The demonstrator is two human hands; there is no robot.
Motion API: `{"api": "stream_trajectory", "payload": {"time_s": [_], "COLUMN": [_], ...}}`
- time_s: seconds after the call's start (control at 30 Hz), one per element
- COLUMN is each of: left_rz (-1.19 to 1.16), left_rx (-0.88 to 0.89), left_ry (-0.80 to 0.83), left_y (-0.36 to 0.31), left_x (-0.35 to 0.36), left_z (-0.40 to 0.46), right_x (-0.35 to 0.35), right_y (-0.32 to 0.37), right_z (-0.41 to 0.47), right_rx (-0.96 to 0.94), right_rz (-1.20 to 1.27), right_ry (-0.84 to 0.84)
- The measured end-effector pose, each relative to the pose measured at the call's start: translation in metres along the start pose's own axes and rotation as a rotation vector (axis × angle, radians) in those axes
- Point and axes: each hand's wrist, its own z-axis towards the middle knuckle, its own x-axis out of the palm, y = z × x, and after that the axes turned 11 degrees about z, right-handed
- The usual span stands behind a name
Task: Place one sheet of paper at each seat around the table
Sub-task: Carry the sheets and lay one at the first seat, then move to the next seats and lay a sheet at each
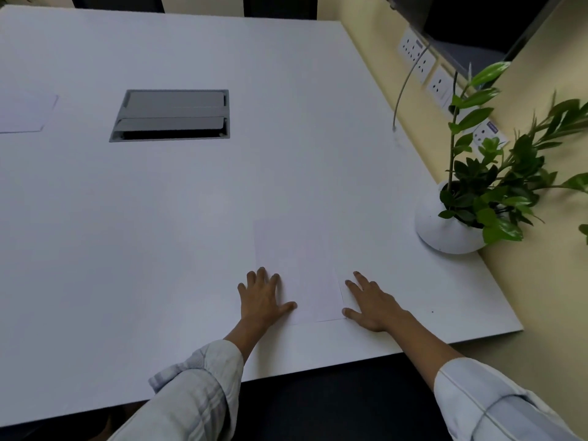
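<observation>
White pot [445,230] holds green plant [490,186].

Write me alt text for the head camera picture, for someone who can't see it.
Two bare hands, left hand and right hand, rest flat on either side of a white sheet of paper near the edge of a white table. A second sheet lies far left, a potted plant at right.

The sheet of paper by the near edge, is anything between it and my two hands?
Nothing visible. The left hand lies flat at the sheet of paper's left edge, the right hand at its right edge. The potted plant stands well off to the right.
</observation>
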Motion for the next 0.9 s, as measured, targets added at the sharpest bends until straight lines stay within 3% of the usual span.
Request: {"api": "stream_trajectory", "payload": {"time_s": [0.2, 0.4, 0.67, 0.9], "left_rz": [-0.071, -0.475, -0.518, -0.405], "left_rx": [0.031, -0.019, -0.167, -0.261], "left_ry": [0.017, -0.024, -0.274, -0.492], "left_y": [0.005, 0.04, 0.177, 0.319], "left_x": [-0.008, -0.04, -0.121, -0.199], "left_z": [-0.004, -0.019, -0.06, -0.152], "right_x": [-0.017, -0.055, -0.082, -0.079], "right_y": [0.009, 0.039, 0.119, 0.25], "right_z": [-0.034, -0.079, -0.133, -0.163], "right_rx": [0.061, 0.091, 0.06, -0.09], "right_rz": [-0.045, -0.07, -0.108, -0.184], "right_ry": [0.052, -0.025, -0.181, -0.305]}}
